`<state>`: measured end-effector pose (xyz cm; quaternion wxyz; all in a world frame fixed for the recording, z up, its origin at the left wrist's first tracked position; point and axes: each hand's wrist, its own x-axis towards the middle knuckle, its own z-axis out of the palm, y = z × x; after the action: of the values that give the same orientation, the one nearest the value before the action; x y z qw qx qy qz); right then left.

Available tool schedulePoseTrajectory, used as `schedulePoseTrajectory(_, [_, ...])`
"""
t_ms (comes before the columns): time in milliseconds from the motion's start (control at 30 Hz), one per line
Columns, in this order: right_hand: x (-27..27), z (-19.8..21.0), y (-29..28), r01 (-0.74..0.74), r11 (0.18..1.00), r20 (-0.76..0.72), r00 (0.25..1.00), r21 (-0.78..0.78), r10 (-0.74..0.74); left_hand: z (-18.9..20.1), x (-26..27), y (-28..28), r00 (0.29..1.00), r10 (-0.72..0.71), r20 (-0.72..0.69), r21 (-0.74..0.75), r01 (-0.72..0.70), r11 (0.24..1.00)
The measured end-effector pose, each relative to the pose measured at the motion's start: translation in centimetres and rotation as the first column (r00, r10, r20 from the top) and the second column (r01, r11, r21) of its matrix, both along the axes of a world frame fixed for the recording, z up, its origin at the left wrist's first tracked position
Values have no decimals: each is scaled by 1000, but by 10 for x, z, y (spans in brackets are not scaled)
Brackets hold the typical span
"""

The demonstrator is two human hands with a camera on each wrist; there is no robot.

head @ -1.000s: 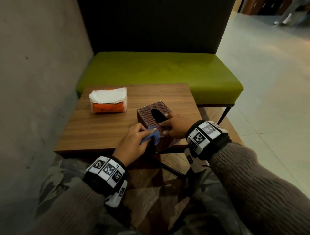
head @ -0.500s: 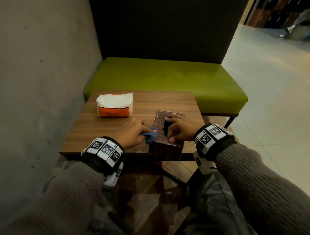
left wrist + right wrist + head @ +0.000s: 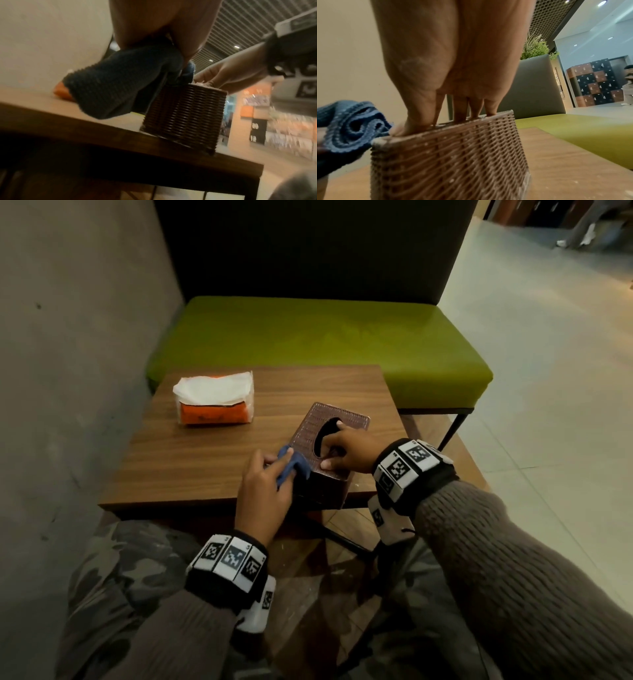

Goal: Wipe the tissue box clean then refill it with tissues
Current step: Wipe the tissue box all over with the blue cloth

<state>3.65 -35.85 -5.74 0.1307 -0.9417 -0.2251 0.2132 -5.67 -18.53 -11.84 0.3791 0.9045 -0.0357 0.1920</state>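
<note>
Woven brown tissue box (image 3: 330, 450) at the worktop's (image 3: 205, 460) five o'clock edge, right hand (image 3: 349, 448) gripping its top with fingers in the slot, left hand (image 3: 263, 494) pinching blue cloth (image 3: 291, 465) against its nine o'clock side, tissue pack (image 3: 214, 398) at eleven o'clock.

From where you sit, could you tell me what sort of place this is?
Probably a public lounge or seating nook in a large building: a green cushioned bench behind a small wooden table, and brown-and-black lockers across an open tiled hall.

A green cushioned bench (image 3: 318, 344) with a dark backrest (image 3: 315, 248) is set behind the wooden tabletop (image 3: 191, 457). A grey wall (image 3: 68, 371) is seen on the left, pale floor tiles (image 3: 548, 371) on the right.
</note>
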Motion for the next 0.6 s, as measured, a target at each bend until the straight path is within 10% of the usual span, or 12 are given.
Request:
schedulePoseTrajectory(167, [-1, -6, -3, 62, 989, 54, 996, 132, -70, -1, -12, -10, 988, -151, 0, 157, 149, 976])
schedulePoseTrajectory(333, [3, -3, 7, 25, 982, 37, 999, -186, -19, 4, 7, 0, 999, -22, -30, 52, 24, 998])
schedulePoseTrajectory(500, [6, 5, 13, -21, 968, 13, 1000, -250, 25, 0, -12, -7, 982, -182, -58, 138, 189, 972])
schedulePoseTrajectory(600, [4, 12, 11, -44, 958, 13, 999, -285, 50, 0, 9, 14, 998, -24, -57, 58, 27, 998])
